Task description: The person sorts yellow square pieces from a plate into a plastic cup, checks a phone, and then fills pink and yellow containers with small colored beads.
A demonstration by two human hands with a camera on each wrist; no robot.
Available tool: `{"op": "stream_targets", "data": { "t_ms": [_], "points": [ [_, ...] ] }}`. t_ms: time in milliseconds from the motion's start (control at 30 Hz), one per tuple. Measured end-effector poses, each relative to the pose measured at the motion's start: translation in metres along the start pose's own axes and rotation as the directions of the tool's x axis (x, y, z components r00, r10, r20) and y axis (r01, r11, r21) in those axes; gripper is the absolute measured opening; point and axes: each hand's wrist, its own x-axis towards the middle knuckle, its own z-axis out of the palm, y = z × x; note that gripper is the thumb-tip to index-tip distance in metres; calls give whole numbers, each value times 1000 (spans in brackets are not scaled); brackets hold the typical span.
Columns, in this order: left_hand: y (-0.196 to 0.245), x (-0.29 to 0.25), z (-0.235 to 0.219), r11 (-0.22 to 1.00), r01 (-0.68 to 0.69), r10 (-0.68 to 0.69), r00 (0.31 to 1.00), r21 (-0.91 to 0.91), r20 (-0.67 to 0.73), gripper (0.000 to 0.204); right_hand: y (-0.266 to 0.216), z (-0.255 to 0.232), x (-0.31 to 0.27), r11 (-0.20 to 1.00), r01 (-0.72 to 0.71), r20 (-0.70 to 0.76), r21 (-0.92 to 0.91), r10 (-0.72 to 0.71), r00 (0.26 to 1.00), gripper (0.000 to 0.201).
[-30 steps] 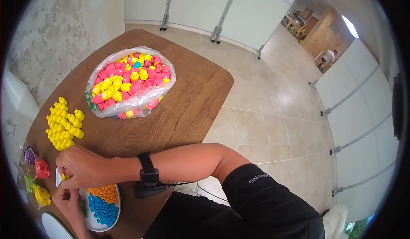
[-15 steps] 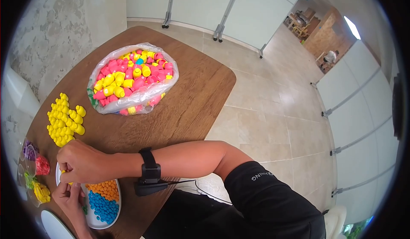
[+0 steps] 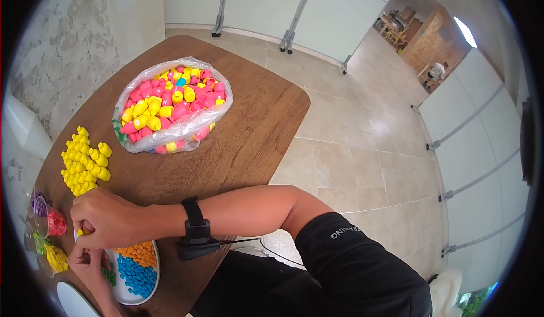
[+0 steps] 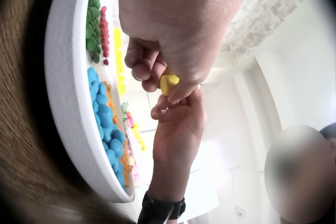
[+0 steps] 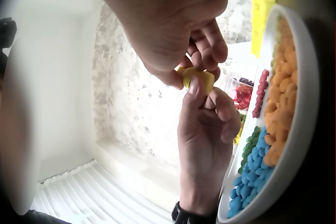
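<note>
A small yellow bottle-shaped piece [image 5: 201,79] is held between both hands above the white plate [image 3: 122,299]. The right hand [image 3: 113,219] pinches its narrower end from above with thumb and fingers. From below, the left hand [image 3: 90,266] grips the wider end, its thumb lying on the yellow surface in the right wrist view. Beside the hands the plate bears blue pieces [image 4: 105,116], orange pieces [image 5: 283,87], green pieces [image 4: 93,24] and a row of red ones [image 4: 105,35]. The fingers partly cover the yellow piece.
A plastic bag [image 3: 195,129] full of pink and yellow pieces stands on the wooden table [image 3: 249,118]. A group of yellow bottles [image 3: 82,161] stands behind the right hand. Clear cups with red [image 3: 56,223] and yellow [image 3: 55,257] contents are at the left edge, near another white plate [image 3: 73,301].
The hands shift slightly and the fingers change position around the yellow piece, which stays held between them. The head view moves a little.
</note>
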Motion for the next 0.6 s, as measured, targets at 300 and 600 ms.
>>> {"op": "stream_targets", "data": {
  "t_ms": [300,600],
  "points": [
    [2,-2,0,1000,6,-6,1000,10,17,4,-3,-1,-1,997,-70,17,45,69,997,21],
    [-7,-1,-6,999,-6,5,1000,36,26,5,-3,-1,-2,991,-116,19,67,115,993,20]
  ]
}}
